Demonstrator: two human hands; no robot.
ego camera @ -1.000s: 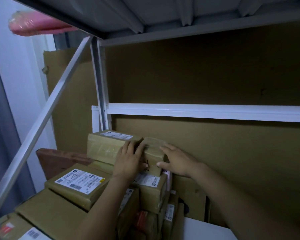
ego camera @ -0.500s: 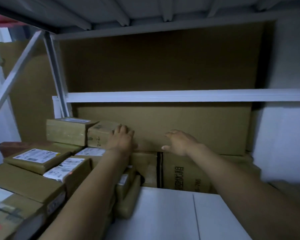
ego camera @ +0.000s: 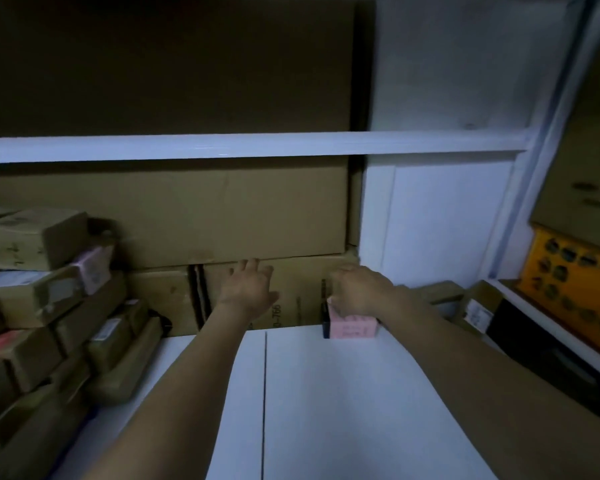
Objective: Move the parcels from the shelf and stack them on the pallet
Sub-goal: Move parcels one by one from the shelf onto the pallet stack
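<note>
At the back edge of a white shelf [ego camera: 326, 410], dimly lit, a person's two bare arms reach forward. The right hand [ego camera: 359, 289] sits on top of a small pink box [ego camera: 352, 328], its fingers curled down over the box's top and gripping it; the box stands upright on the shelf, right against a brown carton [ego camera: 302, 289] behind it. The left hand [ego camera: 248, 289] holds nothing, its fingers [ego camera: 253, 266] straight and slightly spread in front of that same carton; whether they touch it cannot be told. Along the shelf's left edge, brown taped parcels [ego camera: 42, 299] with labels are piled in a leaning stack. A large cardboard sheet [ego camera: 222, 209] stands behind, crossed by a white rail [ego camera: 257, 145]. Past the right edge sits a yellow crate [ego camera: 572, 275].
</note>
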